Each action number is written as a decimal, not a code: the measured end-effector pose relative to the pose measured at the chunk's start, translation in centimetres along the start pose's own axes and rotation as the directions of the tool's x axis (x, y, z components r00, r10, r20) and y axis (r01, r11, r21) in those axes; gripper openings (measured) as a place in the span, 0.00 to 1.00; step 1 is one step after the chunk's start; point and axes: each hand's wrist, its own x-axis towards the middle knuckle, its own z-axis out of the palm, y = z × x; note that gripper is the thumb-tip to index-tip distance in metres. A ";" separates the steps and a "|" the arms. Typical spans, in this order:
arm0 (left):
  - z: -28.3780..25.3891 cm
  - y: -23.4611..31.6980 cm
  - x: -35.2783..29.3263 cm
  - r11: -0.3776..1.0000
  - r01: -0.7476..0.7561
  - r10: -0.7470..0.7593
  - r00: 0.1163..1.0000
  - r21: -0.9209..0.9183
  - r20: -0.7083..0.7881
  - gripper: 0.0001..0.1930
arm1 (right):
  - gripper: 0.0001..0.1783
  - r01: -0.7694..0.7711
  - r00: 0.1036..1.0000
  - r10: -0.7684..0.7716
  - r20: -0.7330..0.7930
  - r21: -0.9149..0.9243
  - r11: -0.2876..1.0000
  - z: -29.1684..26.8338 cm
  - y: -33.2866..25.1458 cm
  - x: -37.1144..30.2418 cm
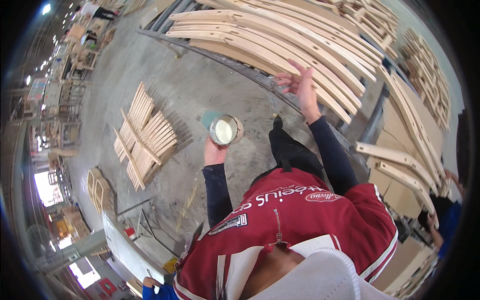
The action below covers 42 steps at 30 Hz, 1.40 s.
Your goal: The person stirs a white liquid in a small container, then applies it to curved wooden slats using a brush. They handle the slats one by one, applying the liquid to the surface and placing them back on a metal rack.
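My left hand [215,151] is wrapped round a round, see-through cup [239,136], held upright over the floor in front of me. White liquid [224,131] shows inside it. My right hand [300,87] is raised with its fingers apart and nothing visible in them. It hovers over the near edge of a rack, where long, slightly bent wooden slats [280,40] with drilled holes lie side by side. Whether its fingers touch any slat I cannot tell.
Slatted wooden panels [150,127] are stacked on the concrete floor to the left. More curved wooden parts [395,160] lie on cardboard at right, near a co-worker's blue sleeve [448,232]. Another person's blue sleeve [160,292] shows at the lower left.
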 end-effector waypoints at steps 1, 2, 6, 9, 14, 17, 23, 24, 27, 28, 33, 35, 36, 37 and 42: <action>-0.2 1.5 0.9 0.997 0.012 -0.014 1.000 0.073 0.017 0.18 | 0.43 0.006 1.000 -0.005 -0.015 0.053 0.999 -0.1 0.2 1.4; 0.0 2.6 1.9 0.998 -0.006 0.005 1.000 0.067 0.011 0.18 | 0.43 0.013 0.999 -0.010 -0.036 0.105 0.994 -0.1 0.3 2.7; 2.0 7.4 7.1 0.997 -0.041 0.043 0.999 0.062 -0.030 0.18 | 0.37 0.043 0.995 -0.035 -0.091 0.091 0.995 0.1 -0.7 7.6; 3.2 9.6 12.2 0.996 -0.040 0.045 0.997 0.074 -0.069 0.18 | 0.26 0.023 0.991 -0.008 -0.132 0.116 0.993 0.9 -0.9 10.2; 5.9 11.6 17.8 0.988 0.010 -0.004 0.999 0.152 -0.039 0.21 | 0.24 -0.032 0.997 0.040 -0.061 0.125 0.992 4.8 0.3 13.4; 6.3 13.0 21.5 0.986 0.068 -0.060 0.997 0.149 -0.056 0.21 | 0.23 -0.057 0.997 0.065 -0.036 0.181 0.982 7.7 1.5 14.8; 3.0 16.7 30.3 0.979 0.150 -0.161 0.984 0.139 0.071 0.19 | 0.23 -0.090 0.990 0.105 -0.090 0.156 0.984 14.5 4.0 18.3; 2.1 17.6 32.0 0.979 0.149 -0.160 0.985 0.141 0.066 0.19 | 0.23 -0.083 0.991 0.098 -0.090 0.155 0.984 15.9 4.7 19.1; -0.2 21.2 36.6 0.972 0.165 -0.181 0.980 0.169 0.081 0.19 | 0.22 -0.077 0.981 0.098 -0.166 0.131 0.988 20.9 6.3 21.7; -0.9 22.5 38.0 0.968 0.171 -0.191 0.976 0.182 0.101 0.19 | 0.22 -0.078 0.976 0.101 -0.191 0.122 0.989 22.2 6.6 22.8; -4.4 29.3 44.9 0.959 0.167 -0.200 0.971 0.228 0.128 0.19 | 0.21 -0.033 0.974 0.060 -0.218 0.124 0.992 31.1 8.4 26.7; -4.9 31.6 47.1 0.956 0.134 -0.177 0.973 0.259 0.150 0.19 | 0.20 -0.047 0.980 0.070 -0.186 0.122 0.991 34.1 9.0 28.1; -5.0 32.6 47.9 0.955 0.116 -0.164 0.973 0.274 0.160 0.20 | 0.20 -0.055 0.983 0.075 -0.168 0.121 0.991 35.3 9.3 28.8; -4.5 33.5 48.5 0.956 0.111 -0.158 0.975 0.272 0.157 0.19 | 0.19 -0.082 0.985 0.102 -0.139 0.140 0.987 36.2 9.6 29.4; -3.2 35.7 53.8 0.966 0.130 -0.179 0.960 0.223 0.214 0.19 | 0.16 -0.046 0.991 0.051 -0.128 0.035 0.998 39.3 9.4 33.2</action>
